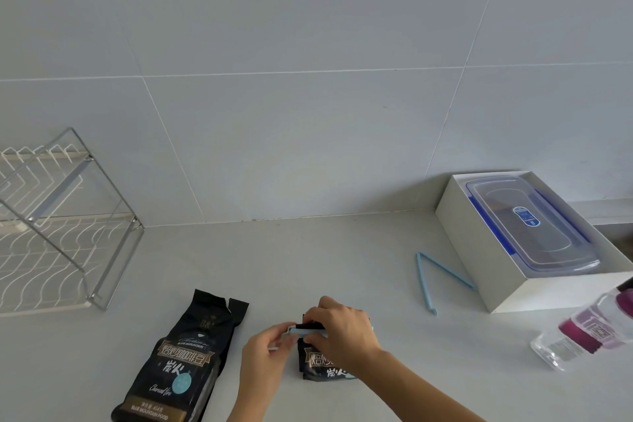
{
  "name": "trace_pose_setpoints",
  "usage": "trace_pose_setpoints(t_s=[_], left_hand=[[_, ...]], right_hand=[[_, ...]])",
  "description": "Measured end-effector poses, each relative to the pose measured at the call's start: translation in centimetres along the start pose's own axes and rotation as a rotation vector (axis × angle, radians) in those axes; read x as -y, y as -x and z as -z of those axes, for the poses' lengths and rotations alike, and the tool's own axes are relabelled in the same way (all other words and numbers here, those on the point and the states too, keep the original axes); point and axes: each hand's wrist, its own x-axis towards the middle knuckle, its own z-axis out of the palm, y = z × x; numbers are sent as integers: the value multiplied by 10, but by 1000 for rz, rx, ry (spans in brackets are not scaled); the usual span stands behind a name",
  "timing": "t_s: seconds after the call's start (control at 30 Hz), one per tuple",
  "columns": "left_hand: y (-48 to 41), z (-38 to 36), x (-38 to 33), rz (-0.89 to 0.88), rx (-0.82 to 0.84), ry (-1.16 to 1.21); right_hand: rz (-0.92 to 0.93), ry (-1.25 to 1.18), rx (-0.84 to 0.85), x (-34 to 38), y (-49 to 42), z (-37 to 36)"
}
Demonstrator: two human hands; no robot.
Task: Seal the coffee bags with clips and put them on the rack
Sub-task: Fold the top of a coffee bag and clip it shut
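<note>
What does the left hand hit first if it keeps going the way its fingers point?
Almost nothing to travel: the left hand points right and slightly away, and its fingers are already at the blue clip on the smaller coffee bag. Past that, probably the right hand.

black coffee bag (178,363) lying unsealed, blue clip (432,279) open

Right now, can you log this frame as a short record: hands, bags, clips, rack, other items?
hands: left hand and right hand both on a blue clip at the top of the small coffee bag
other bag: large coffee bag lying flat, top open, no clip
spare clip: open, on the counter beside the white box
rack: no bags on it
other: bottle at right
</note>
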Motion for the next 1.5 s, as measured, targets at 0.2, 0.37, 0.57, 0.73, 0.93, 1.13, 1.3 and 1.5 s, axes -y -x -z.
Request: trace_pose_setpoints(t_s=[0.2,0.37,0.57,0.73,0.93,1.13,1.3,1.5], left_hand=[[2,6,3,-25,4,49],[2,7,-9,-56,79,30],[5,5,-24,113,126,238],[2,5,-17,202,189,346],[8,-7,-2,346,170,434],[3,-12,3,393,165,439],[4,-10,5,399,164,451],[11,-4,5,351,226,424]], right_hand=[[78,-45,-13,-2,0,10],[121,-123,-158,4,4,8],[128,-33,-117,12,-2,7],[147,11,-169,9,0,1],[209,20,-186,2,11,-7],[172,-12,-79,9,7,3],[90,-5,-114,13,7,-5],[6,-162,-106,13,14,-2]])
